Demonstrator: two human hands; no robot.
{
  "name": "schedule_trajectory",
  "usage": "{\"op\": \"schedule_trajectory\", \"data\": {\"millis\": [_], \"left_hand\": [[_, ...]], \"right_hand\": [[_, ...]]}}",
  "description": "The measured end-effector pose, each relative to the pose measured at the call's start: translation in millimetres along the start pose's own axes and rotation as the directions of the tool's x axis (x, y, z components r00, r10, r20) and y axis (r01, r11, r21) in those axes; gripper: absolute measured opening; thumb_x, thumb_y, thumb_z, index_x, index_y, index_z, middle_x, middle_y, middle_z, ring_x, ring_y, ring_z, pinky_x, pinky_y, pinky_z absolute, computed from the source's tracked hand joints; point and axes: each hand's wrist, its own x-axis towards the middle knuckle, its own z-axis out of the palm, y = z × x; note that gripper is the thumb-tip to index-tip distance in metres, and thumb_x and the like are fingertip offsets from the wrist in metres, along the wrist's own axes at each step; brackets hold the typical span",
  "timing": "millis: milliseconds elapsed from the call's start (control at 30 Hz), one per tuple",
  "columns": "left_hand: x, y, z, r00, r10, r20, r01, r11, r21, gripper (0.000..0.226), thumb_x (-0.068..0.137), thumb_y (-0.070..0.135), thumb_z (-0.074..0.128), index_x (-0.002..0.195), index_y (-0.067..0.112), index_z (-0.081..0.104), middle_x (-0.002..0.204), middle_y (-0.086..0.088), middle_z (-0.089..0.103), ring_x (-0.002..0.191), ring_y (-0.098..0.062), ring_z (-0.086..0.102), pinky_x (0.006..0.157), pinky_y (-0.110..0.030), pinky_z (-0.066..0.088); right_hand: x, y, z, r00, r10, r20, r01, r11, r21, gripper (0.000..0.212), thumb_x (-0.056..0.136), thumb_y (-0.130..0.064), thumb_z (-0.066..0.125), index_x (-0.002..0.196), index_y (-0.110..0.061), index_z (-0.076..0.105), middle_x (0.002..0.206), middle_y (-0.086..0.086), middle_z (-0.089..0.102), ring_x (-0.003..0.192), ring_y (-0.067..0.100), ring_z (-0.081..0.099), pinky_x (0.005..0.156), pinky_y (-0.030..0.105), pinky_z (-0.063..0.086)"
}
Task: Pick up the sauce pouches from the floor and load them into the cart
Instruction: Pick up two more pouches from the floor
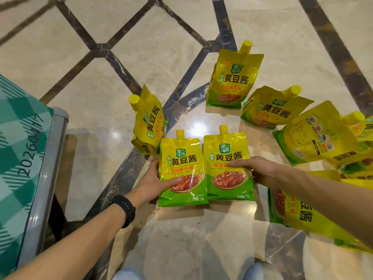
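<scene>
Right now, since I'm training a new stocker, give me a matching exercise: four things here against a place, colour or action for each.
1. left hand
2. right hand
3. watch
4. cart

a. far left of view
b. holds right front pouch
c. black
d. holds left front pouch

Pairs: 1-d, 2-b, 3-c, 4-a

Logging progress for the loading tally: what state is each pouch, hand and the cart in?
Left pouch, upright, gripped by left hand.
Right pouch, upright, gripped by right hand.
Far pouch, standing on floor, cap on.
Back-facing pouch, tilted on floor.
Cart, only its corner shows.
</scene>
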Motion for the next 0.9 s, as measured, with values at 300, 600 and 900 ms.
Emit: {"op": "schedule_trajectory", "data": {"millis": [300, 600, 900], "left_hand": [[0, 2, 1, 0.999, -0.034, 0.002, 0.034, 0.999, -0.024, 0.085, 0.078, 0.028, 0.083, 0.147, 0.024, 0.034, 0.128, 0.009, 0.056, 0.116, -0.01, 0.053, 0.095, -0.029, 0.047], [2, 4, -3, 0.995, -0.091, 0.037, 0.093, 0.994, -0.057, 0.086, 0.077, 0.023, 0.084, 0.147, 0.023, 0.034, 0.121, 0.01, 0.056, 0.116, -0.012, 0.056, 0.096, -0.032, 0.049], [6, 13, -10, 0.984, -0.128, 0.122, 0.142, 0.984, -0.106, 0.106, 0.047, 0.05, 0.096, 0.135, 0.029, 0.042, 0.125, 0.008, 0.066, 0.109, -0.01, 0.067, 0.091, -0.032, 0.055]], "right_hand": [[-6, 12, 2, 0.994, -0.025, 0.104, 0.024, 1.0, 0.013, 0.057, 0.071, -0.023, 0.081, 0.124, -0.021, 0.06, 0.112, 0.007, 0.074, 0.106, 0.03, 0.069, 0.099, 0.048, 0.051], [-5, 9, 15, 0.998, -0.028, 0.057, 0.028, 1.0, -0.008, 0.061, 0.06, -0.021, 0.086, 0.117, -0.013, 0.067, 0.105, 0.009, 0.076, 0.098, 0.031, 0.071, 0.087, 0.042, 0.057], [-5, 24, 24, 0.994, -0.034, 0.108, 0.023, 0.994, 0.103, 0.056, 0.065, -0.016, 0.082, 0.118, -0.011, 0.066, 0.107, 0.012, 0.075, 0.099, 0.031, 0.071, 0.088, 0.04, 0.057]]}}
